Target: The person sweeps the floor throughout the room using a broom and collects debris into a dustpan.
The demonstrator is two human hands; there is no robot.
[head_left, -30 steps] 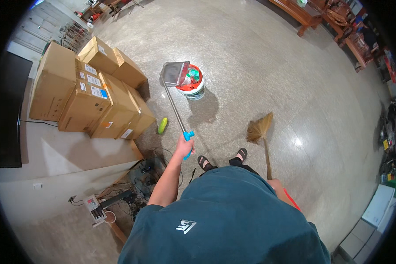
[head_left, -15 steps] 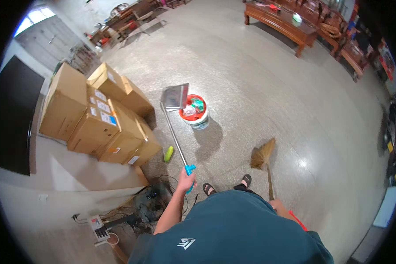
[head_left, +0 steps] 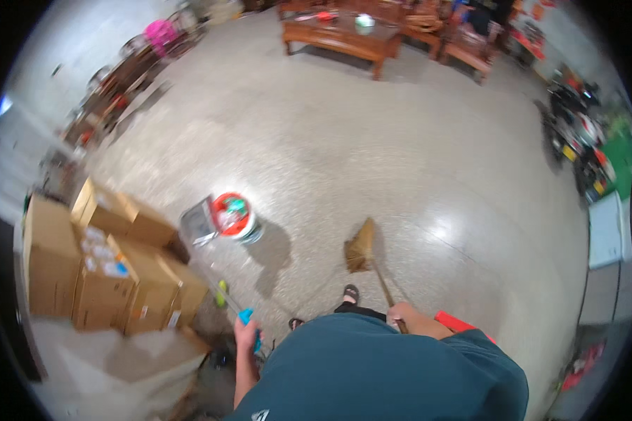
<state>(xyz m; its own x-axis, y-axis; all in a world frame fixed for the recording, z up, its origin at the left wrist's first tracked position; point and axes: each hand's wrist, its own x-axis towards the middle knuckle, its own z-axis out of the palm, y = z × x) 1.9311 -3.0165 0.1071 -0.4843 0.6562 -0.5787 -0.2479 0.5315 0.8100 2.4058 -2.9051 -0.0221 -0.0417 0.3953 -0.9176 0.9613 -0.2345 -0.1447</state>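
Observation:
My left hand (head_left: 246, 335) is closed round the blue grip of a long-handled dustpan (head_left: 198, 219). Its grey pan is beside the left rim of a white bucket (head_left: 253, 234); whether they touch I cannot tell. A red liner shows inside the bucket, with green and clear plastic waste (head_left: 236, 207) on top. My right hand (head_left: 402, 317) grips the stick of a broom (head_left: 360, 249), whose straw head rests on the floor ahead of my right foot. Part of the stick's top end is hidden by my arm and shirt.
Stacked cardboard boxes (head_left: 147, 284) stand at the left, with a green cucumber-shaped thing (head_left: 221, 293) on the floor beside them. A wooden coffee table (head_left: 337, 43) and chairs are at the back. Motorbikes (head_left: 572, 133) line the right. Something red (head_left: 460, 324) lies near my right arm.
My view has turned right, so the boxes and bucket appear further left and lower. The dustpan has swung with my left hand and stays by the bucket. Both hands keep their holds.

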